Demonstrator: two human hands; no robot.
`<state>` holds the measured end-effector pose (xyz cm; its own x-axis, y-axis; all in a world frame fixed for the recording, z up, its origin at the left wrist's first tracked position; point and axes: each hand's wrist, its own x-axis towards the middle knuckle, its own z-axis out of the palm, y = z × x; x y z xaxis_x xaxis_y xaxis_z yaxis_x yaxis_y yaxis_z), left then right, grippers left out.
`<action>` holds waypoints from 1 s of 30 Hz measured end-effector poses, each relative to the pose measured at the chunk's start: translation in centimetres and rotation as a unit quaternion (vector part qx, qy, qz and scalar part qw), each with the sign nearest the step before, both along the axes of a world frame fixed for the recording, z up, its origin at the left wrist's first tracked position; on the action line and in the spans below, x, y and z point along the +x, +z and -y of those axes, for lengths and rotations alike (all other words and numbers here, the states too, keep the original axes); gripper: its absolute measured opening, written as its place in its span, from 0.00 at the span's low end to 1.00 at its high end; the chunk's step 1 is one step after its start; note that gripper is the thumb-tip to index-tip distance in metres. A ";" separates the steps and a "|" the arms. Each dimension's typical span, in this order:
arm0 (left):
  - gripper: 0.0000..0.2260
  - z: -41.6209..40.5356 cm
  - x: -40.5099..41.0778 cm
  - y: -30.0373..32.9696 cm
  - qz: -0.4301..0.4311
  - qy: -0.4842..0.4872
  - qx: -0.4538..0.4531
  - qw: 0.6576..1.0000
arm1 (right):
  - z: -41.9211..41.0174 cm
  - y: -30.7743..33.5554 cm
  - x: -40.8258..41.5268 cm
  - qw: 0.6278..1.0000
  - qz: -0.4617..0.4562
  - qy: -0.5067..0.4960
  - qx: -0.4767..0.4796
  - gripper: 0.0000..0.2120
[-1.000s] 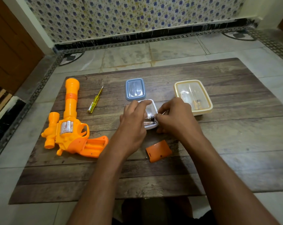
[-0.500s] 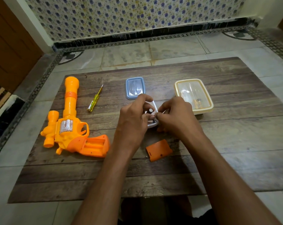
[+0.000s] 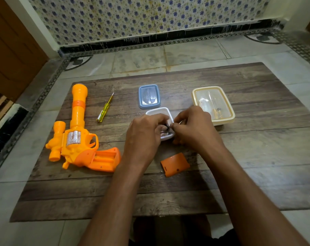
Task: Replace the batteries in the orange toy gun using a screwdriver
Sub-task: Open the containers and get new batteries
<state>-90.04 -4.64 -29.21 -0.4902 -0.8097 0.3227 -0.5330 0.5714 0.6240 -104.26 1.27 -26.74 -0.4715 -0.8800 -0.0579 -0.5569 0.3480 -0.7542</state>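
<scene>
Both hands worked over the white tub (image 3: 159, 111): left hand (image 3: 143, 132) pinched a battery (image 3: 166, 125), right hand (image 3: 195, 128) fingers curled shut, contents unclear. Gun (image 3: 76, 137) lay left, bay open, cover (image 3: 174, 164) near. Best lift one cell at a time, check polarity.

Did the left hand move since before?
Yes. The left hand slid nearer, back from the blue lid, uncovering the white box's far end.

Low wooden table (image 3: 239, 157) on pale tiled floor (image 3: 186, 55); blue-flowered wall (image 3: 150, 15) behind
</scene>
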 end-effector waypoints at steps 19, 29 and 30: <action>0.12 1.6 2.5 0.1 -0.036 0.219 0.054 0.973 | 1.4 0.0 1.7 0.999 0.005 0.035 -0.035 0.11; 0.09 1.9 4.0 0.4 -0.054 0.263 0.059 0.962 | 6.7 -1.3 1.6 0.993 -0.110 0.008 -0.048 0.16; 0.08 1.9 4.1 0.4 -0.059 0.262 0.057 0.962 | 7.7 -1.5 1.6 0.992 -0.115 0.001 -0.048 0.18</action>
<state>-85.95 -6.55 -28.78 0.0291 -0.9689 0.2458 -0.6513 0.1681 0.7399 -102.68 -6.42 -28.26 -0.4607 -0.8774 0.1339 -0.7183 0.2799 -0.6370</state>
